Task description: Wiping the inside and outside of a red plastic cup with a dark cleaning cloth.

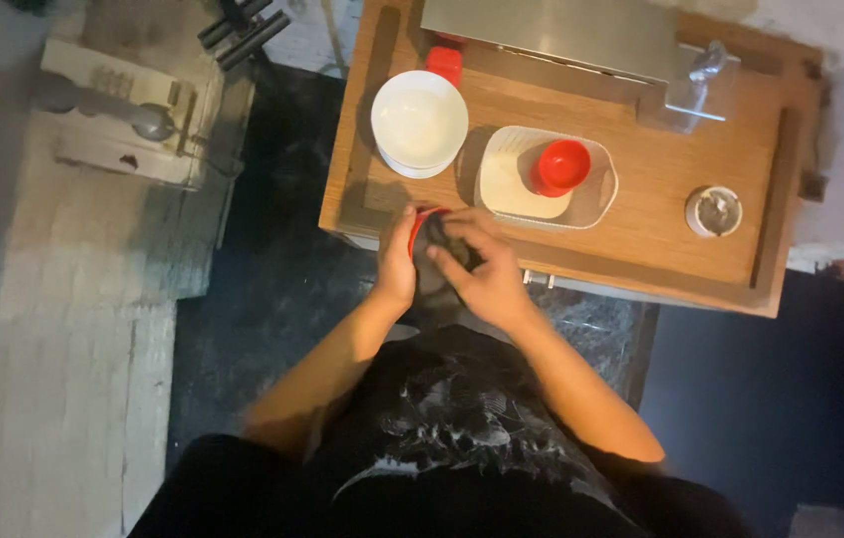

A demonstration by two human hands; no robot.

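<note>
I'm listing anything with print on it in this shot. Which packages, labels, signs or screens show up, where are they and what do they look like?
None that I can make out: no label, sign or screen.
Closest things:
Round tin, right on the wooden table: pale rim, grey inside.
Red block, behind the white bowl: blurry.
Red-rimmed dark thing, held by the left hand and right hand: blurred.

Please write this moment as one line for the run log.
left hand: holds red cup | right hand: fingers at cup | behind on table: white bowl, tray with red bowl
</note>
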